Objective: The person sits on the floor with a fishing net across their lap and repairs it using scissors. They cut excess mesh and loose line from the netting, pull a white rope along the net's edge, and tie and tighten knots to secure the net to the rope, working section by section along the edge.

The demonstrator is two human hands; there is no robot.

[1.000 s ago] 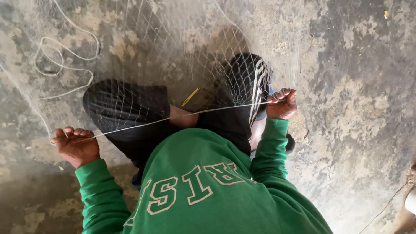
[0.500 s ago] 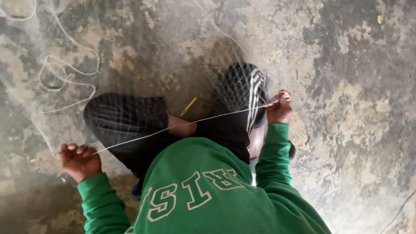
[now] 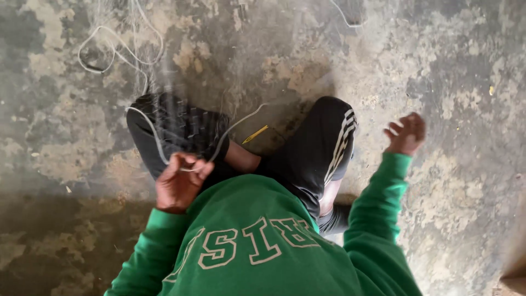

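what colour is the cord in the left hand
White; the cord shows best in the head view, pinched by the left hand.

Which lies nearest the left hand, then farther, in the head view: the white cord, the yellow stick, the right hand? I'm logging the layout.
1. White cord: in the left hand.
2. Yellow stick: floor, between the knees.
3. Right hand: far right, raised.

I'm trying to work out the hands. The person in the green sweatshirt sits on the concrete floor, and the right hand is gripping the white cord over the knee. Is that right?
Not quite. In the head view the left hand grips the white cord over the knee. The right hand is open and empty, out to the side. The green sweatshirt and concrete floor are right.
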